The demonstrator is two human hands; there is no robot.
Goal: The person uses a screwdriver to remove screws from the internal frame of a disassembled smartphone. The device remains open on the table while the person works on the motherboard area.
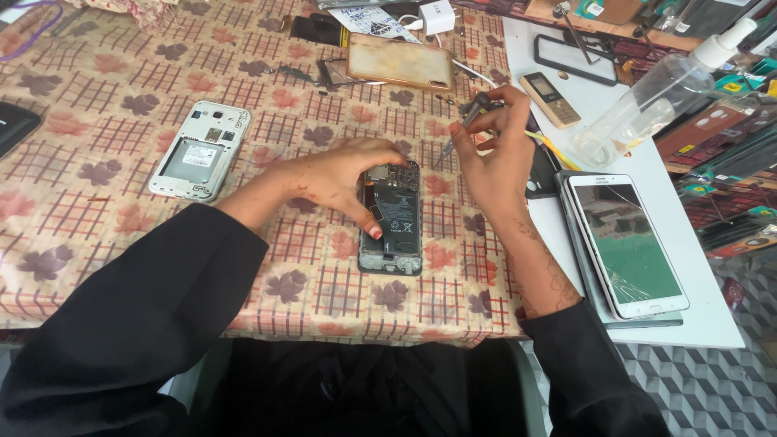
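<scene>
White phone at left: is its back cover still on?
No. The white phone lies face down with its back off, the battery bay and inner frame exposed, apart from the left hand.
</scene>
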